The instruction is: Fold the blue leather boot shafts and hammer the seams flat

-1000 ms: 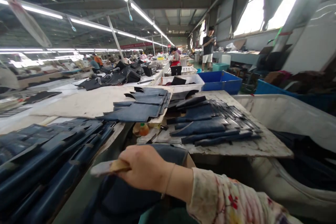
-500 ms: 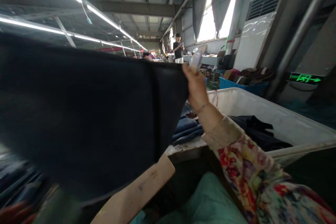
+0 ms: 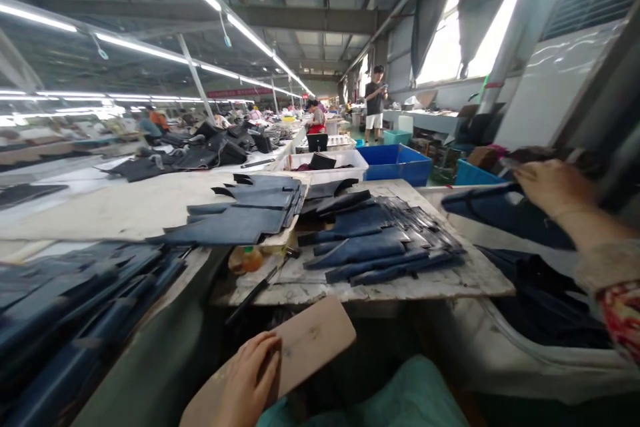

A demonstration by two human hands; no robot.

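My left hand [image 3: 247, 383] lies at the bottom centre with its fingers flat on a tan board [image 3: 305, 343] that rests over my lap. My right hand [image 3: 553, 187] is out at the far right, closed on a dark blue denim piece [image 3: 493, 210] that hangs over a big white tub [image 3: 505, 360]. The hand also seems to hold a slim tool, too blurred to name. Ahead of me a stack of cut denim pieces [image 3: 373, 237] lies on a worn white board [image 3: 470, 277].
More denim pieces [image 3: 240, 213] lie on the long table [image 3: 120, 203], and strips [image 3: 75, 313] fill the left foreground. An orange bottle [image 3: 249, 258] sits in the gap. Blue bins [image 3: 400, 163] and people at work [image 3: 374, 103] are farther back.
The large dark cloth that my right hand lifted across the view has swung right and now hangs over the white tub. My left hand now shows on the tan board.
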